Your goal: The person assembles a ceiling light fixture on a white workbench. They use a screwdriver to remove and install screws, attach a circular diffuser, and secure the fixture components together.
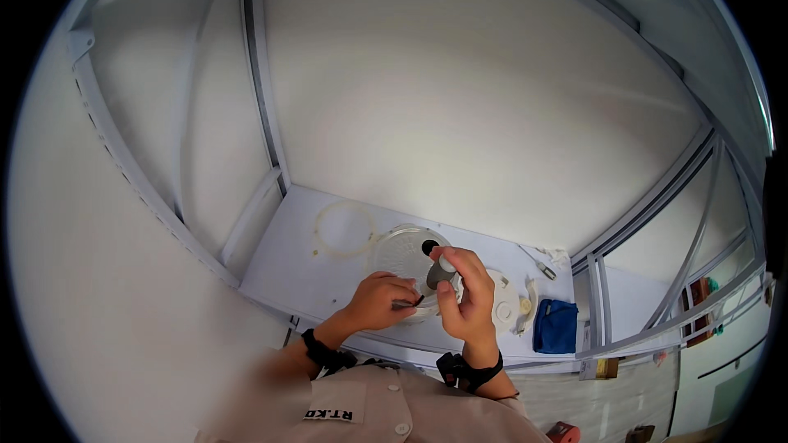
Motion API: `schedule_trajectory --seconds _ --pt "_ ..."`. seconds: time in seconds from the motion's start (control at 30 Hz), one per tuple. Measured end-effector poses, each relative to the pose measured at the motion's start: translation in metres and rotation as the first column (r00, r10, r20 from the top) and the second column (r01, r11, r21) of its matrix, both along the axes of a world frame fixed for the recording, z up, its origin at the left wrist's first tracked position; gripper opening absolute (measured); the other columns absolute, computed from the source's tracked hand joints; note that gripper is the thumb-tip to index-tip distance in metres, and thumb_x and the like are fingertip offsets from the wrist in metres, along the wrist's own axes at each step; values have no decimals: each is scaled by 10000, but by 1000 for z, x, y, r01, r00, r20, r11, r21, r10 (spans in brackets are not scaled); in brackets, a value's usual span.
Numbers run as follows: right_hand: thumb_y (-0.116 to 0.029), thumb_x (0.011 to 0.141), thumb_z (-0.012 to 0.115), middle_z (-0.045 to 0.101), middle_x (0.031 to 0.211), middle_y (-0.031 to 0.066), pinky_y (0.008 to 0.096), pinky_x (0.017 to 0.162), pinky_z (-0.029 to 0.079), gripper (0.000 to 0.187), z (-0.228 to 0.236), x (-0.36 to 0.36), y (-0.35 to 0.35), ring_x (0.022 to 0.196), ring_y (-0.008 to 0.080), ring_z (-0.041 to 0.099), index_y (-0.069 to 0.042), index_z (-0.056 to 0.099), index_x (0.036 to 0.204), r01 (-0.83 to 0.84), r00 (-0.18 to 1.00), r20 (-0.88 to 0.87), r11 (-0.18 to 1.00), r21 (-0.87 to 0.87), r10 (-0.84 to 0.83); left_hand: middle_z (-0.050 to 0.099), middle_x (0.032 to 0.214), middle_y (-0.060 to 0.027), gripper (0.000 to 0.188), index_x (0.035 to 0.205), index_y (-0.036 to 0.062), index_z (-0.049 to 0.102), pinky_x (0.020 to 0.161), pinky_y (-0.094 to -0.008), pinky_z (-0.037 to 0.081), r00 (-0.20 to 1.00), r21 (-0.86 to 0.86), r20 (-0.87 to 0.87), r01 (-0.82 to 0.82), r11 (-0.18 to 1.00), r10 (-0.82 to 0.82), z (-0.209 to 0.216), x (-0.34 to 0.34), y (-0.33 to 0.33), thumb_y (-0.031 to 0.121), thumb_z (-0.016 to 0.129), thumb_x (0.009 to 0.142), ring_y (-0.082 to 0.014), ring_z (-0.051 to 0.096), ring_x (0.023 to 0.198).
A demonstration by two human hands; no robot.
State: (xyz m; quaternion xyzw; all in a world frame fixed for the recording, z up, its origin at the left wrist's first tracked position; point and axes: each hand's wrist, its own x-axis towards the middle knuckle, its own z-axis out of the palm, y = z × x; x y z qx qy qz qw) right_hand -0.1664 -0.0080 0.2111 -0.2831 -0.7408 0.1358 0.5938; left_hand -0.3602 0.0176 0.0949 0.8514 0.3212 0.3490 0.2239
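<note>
Both my hands work over the near part of a round, clear-looking shallow dish (392, 248) with a ribbed surface and a black round spot. My right hand (471, 299) is closed around a thick grey handle-like thing (438, 274) with a whitish rounded end, tilted down toward the left hand. Its lower end is too small to make out. The fingers of my left hand (376, 302) pinch a small dark grey piece (402, 304) at the dish's near edge. The fingers partly hide that piece.
A thin yellowish ring (318, 238) lies left on the white table (275, 267). At right are a white round disc (502, 310), a curved white strip (532, 312), a blue pouch (556, 328) and a grey-handled tool (545, 269). Metal frame posts (261, 74) stand around the table.
</note>
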Motion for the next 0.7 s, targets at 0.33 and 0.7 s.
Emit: schedule_trajectory --seconds 0.33,0.7 --pt "-69 811 876 645 1149 173 401 931 543 632 -9 0 -4 1036 295 645 5 627 1388 -3 1000 5 1000 8 3 803 966 -18 148 878 138 789 1009 -425 530 998 -101 12 -58 993 59 1 8 1 226 875 797 -216 746 1141" --pt "-37 882 771 651 1346 233 412 954 554 609 -13 4 -12 1154 350 682 31 574 1455 54 998 19 993 -108 -52 794 892 5 198 799 131 764 996 -431 535 989 -38 80 -124 992 127 -4 12 -2 236 922 743 -201 764 1093"
